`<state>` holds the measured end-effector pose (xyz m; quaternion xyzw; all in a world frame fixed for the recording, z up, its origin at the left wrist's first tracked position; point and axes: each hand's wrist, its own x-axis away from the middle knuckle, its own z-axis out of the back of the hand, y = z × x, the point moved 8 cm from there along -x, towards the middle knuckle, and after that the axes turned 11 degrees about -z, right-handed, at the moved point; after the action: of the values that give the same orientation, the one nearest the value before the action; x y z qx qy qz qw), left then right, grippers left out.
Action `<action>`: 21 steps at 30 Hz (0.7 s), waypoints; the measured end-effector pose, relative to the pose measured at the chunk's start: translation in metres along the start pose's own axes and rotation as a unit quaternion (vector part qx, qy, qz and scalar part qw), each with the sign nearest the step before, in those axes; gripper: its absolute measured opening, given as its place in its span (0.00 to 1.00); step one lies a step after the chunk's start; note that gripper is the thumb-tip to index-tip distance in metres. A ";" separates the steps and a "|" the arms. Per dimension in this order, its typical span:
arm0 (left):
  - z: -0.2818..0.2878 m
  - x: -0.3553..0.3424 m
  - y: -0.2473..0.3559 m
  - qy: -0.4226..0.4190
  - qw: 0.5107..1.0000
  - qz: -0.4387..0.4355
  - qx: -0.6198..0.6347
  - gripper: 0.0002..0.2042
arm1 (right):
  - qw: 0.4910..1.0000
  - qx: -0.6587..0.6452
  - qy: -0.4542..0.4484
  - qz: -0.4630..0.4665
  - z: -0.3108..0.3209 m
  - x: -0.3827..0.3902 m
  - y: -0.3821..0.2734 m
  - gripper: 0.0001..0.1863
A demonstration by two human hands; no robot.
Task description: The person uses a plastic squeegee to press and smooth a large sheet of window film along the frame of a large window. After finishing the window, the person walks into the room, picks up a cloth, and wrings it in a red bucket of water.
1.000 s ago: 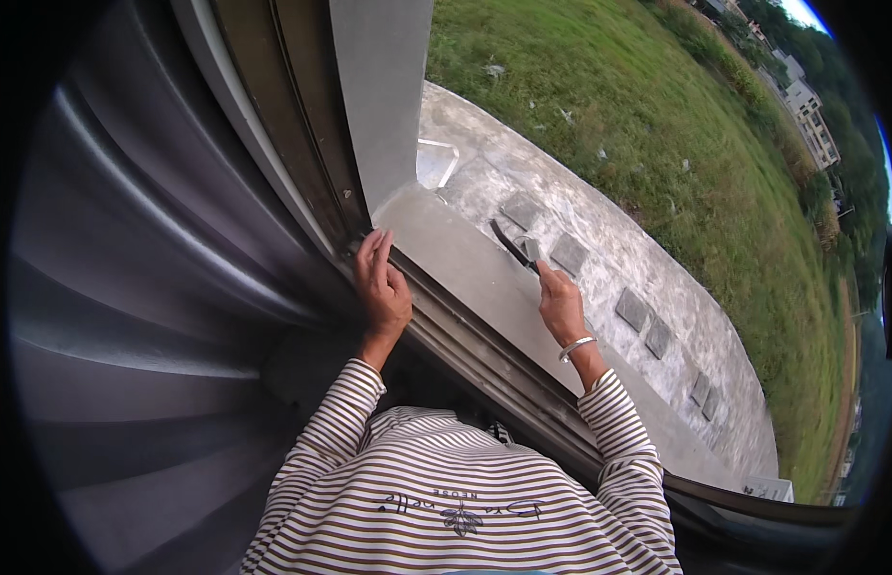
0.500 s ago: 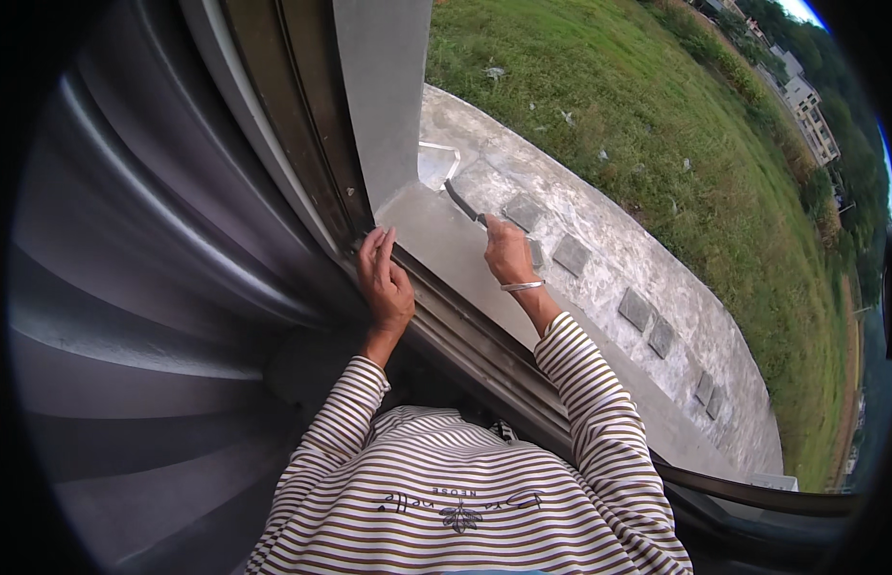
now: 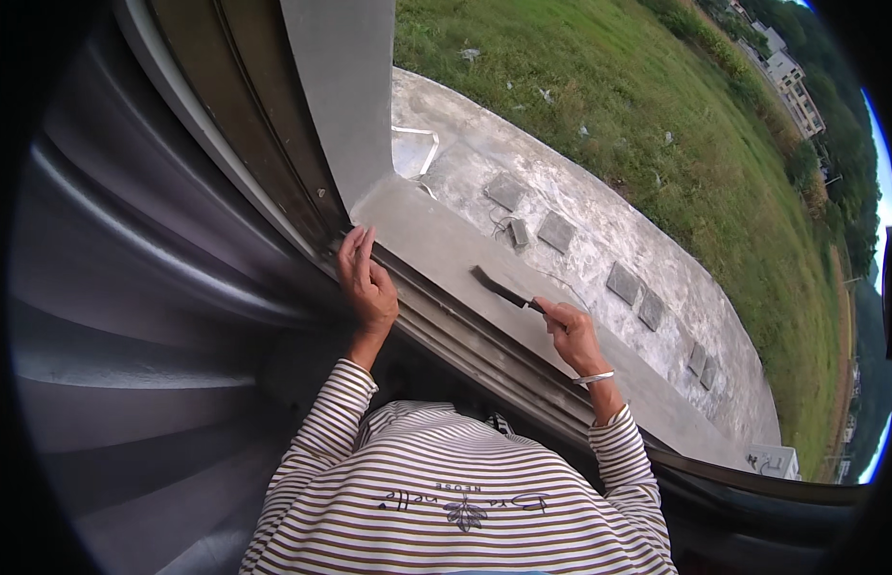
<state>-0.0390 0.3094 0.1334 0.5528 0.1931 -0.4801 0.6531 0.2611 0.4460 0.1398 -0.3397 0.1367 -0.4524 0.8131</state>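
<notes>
My right hand is closed round the handle of a slim black brush. Its dark head points up and left, over the grey outer windowsill; whether it touches the sill, I cannot tell. A metal bangle sits on that wrist. My left hand lies with fingers stretched out at the inner corner of the window, its fingertips against the brown window frame. Between the hands, the window track runs diagonally down to the right.
A shiny grey curtain hangs on the left. Beyond the sill lies a concrete ledge with several square grey slabs, a wire and a white box at its lower right. Grass and buildings are farther out.
My right hand has drawn the brush back from the far corner, down and right along the sill. My left hand stays at the frame corner; the whole view has shifted slightly.
</notes>
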 end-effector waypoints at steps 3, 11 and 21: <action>0.001 -0.001 0.002 0.008 1.000 0.004 0.015 0.26 | 0.989 0.044 0.141 -0.024 0.020 0.006 0.024 0.19; -0.001 -0.004 0.003 -0.011 1.000 -0.009 -0.006 0.26 | 0.994 0.023 0.106 0.005 -0.016 -0.014 -0.007 0.20; -0.002 -0.001 0.000 -0.006 1.000 -0.016 -0.009 0.26 | 0.994 -0.072 -0.078 -0.039 -0.010 0.032 0.019 0.19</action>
<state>-0.0387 0.3118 0.1333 0.5408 0.2028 -0.4918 0.6516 0.2858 0.4217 0.1219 -0.4365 0.0916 -0.4451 0.7765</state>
